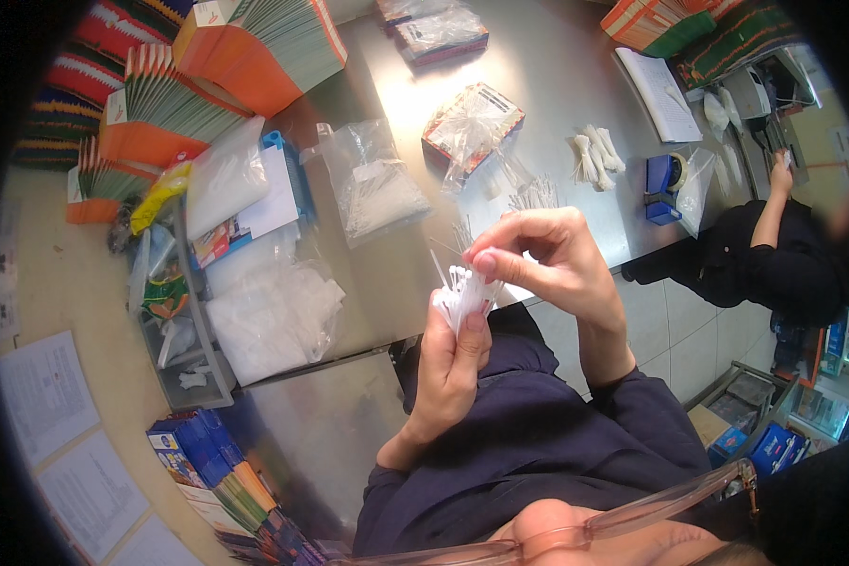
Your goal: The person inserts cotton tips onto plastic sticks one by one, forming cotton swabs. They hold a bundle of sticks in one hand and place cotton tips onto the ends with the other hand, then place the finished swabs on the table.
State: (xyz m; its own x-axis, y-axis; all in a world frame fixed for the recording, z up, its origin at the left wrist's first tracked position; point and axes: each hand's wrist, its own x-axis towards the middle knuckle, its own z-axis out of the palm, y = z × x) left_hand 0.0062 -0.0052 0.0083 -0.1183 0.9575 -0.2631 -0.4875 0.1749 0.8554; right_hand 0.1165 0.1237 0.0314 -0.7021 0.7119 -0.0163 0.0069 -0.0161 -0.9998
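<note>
My left hand (451, 363) is closed around a bundle of thin white strips (464, 294) with small rounded tips pointing up. Right above it, my right hand (552, 259) pinches thumb and forefinger together at the top of the bundle; what lies between them is too small to make out. Fine thin wires or bristles (535, 194) stick up behind my right hand. Beyond my hands, a patterned box (443, 146) lies on the metal table (387, 283), partly covered by clear plastic. To its left is a clear bag of white strips (373, 193).
Tied white bundles (596, 158) lie to the right, near a blue tape dispenser (665, 184) and an open notebook (658, 94). Plastic bags (278, 316) and a grey tray (196, 363) are at left. Orange folders (255, 57) stand at the far left. Another person (755, 245) works at right.
</note>
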